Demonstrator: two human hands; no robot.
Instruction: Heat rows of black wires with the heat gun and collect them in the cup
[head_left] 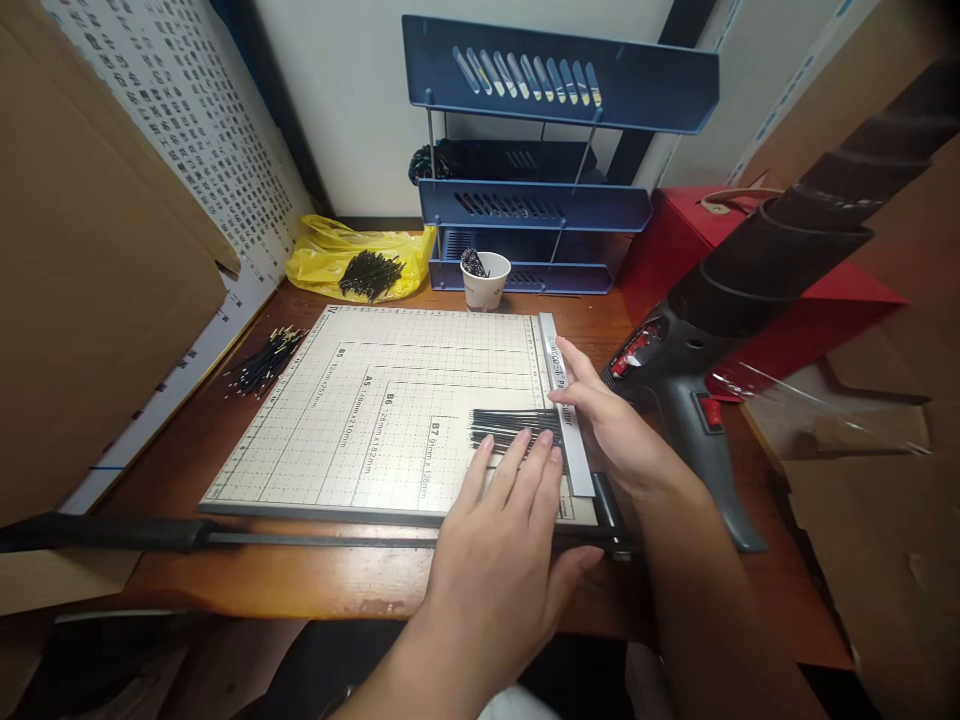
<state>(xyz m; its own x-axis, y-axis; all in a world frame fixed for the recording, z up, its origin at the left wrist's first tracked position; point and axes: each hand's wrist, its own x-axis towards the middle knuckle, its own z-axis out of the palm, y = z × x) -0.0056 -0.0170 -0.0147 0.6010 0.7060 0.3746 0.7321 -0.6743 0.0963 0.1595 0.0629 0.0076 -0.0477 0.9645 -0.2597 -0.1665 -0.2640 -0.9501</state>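
Observation:
A paper cutter's cream gridded board lies on the desk, printed with paper sizes. Near its right end, a row of thin black wires or sticks lies side by side, with right ends against the silver metal guide strip. My left hand rests palm down over these pieces, fingers stretched out and tips on them. Beside the strip, my right hand touches it with extended fingers; part of that hand is turned from view. The cutter's long blade arm with a black handle runs along the near edge.
More black pieces with pale tips lie left of the board. Behind are a yellow bag bearing a black bundle, a paper cup and a blue tiered rack. A black heat gun and a red box stand right.

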